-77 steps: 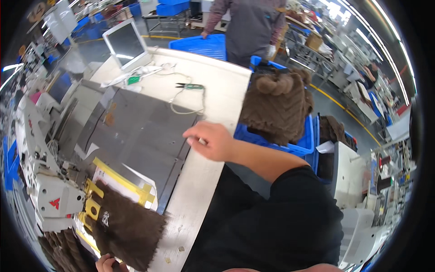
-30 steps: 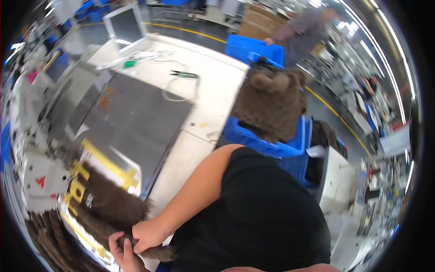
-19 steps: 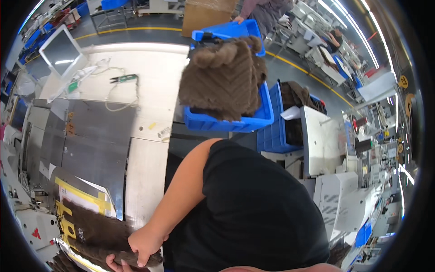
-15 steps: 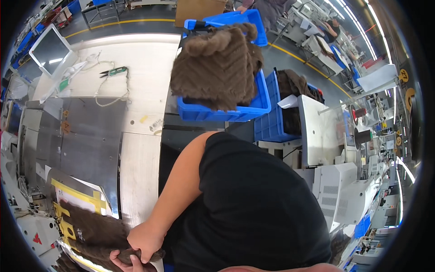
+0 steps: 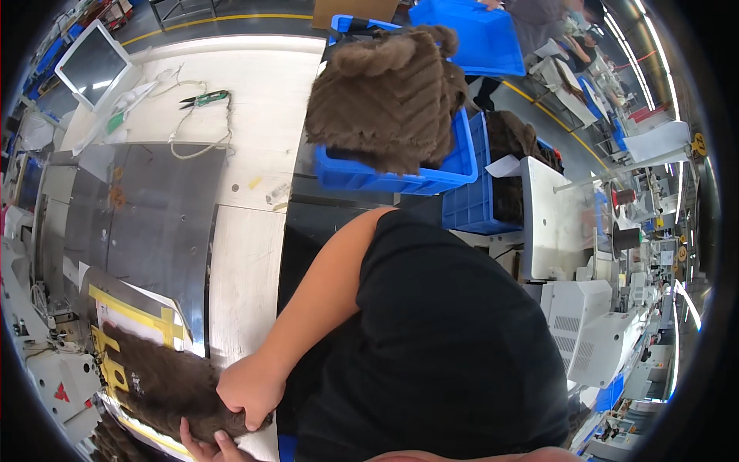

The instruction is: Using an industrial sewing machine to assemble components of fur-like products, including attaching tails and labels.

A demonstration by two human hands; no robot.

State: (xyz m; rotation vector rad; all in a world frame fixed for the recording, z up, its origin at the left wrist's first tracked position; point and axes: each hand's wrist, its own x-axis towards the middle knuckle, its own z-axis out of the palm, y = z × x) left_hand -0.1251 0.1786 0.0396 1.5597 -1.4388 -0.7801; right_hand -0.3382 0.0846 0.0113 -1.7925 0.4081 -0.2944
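A dark brown fur piece [image 5: 165, 377] lies at the lower left, partly on a template with yellow edging [image 5: 127, 317]. My right hand [image 5: 252, 389] is closed on the fur's near end, its thumb pressed down on the pile. Below it, at the lower edge of the view, my left hand [image 5: 212, 449] touches the fur's border. Its thumb and fingers are apart, and the rest of that hand is partly cut off.
A white machine head [image 5: 65, 385] stands beside the fur. Green-handled thread snips [image 5: 206, 98] lie on the pale table [image 5: 246, 246] with a cord. Folded brown fur [image 5: 385, 100] overfills a blue crate [image 5: 400, 183]. Another person's hand [image 5: 490, 5] is at a second blue crate [image 5: 469, 42].
My left hand has loosened, its thumb and fingers now apart; the fur lies flatter under my hands. The other person's blue crate has shifted right. The whole view has moved slightly.
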